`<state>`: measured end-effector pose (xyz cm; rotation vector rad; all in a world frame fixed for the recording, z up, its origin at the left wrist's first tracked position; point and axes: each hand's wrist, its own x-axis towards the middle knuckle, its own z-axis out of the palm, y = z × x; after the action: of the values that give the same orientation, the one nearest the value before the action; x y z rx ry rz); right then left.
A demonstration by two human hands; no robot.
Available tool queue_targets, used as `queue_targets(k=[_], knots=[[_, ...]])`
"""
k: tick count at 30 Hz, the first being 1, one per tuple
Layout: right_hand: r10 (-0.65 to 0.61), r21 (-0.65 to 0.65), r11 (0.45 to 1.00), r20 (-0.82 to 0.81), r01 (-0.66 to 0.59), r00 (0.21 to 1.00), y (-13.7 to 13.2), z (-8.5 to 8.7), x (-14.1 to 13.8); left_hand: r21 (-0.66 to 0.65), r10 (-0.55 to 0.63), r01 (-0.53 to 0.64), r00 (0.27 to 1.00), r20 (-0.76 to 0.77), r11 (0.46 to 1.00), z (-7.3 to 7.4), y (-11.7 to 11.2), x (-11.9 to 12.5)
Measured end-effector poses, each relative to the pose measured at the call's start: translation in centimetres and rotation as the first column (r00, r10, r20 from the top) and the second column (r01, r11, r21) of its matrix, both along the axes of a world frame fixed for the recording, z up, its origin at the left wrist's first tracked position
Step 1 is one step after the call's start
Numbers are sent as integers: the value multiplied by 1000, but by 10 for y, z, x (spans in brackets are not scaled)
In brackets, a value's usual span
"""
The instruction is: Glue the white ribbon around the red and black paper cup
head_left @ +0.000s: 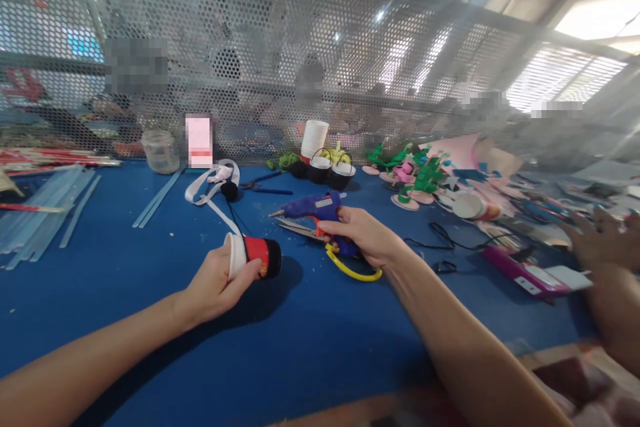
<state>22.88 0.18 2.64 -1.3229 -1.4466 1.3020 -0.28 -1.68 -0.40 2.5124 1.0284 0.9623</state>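
Note:
My left hand (pixel 216 283) is closed round a small paper cup (pixel 254 255) lying on its side, white at the mouth with a red band and a black base. My right hand (pixel 367 235) grips the handle of a blue hot-glue gun (pixel 316 206), whose nozzle points left toward the cup, a short gap away. A yellow loop (pixel 351 271) hangs below the gun's handle. Both hands hover just above the blue table (pixel 150 260).
Clear glue sticks (pixel 45 210) lie at the left, a white ribbon (pixel 210 190) and a glass jar (pixel 161 151) behind. Stacked white cups (pixel 314 139), black-based cups, green and pink foam pieces (pixel 420 173) sit at the back. Another person's hand (pixel 603 237) reaches in at right.

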Motion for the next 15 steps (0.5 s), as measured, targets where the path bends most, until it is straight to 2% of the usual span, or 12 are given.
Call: queue_targets(k=[4, 7, 13, 15], knots=[[100, 15, 995, 136, -103, 986, -3, 3, -1, 36, 6, -6, 1000, 13, 999, 2, -1, -1], [135, 29, 989, 179, -142, 974, -5, 4, -3, 57, -4, 3, 1000, 11, 998, 2, -2, -3], [89, 53, 993, 259, -106, 962, -1, 9, -6, 122, -56, 53, 998, 17, 991, 4, -4, -3], [43, 103, 991, 369, -87, 928, 4, 11, -5, 148, -79, 74, 997, 25, 986, 4, -4, -3]])
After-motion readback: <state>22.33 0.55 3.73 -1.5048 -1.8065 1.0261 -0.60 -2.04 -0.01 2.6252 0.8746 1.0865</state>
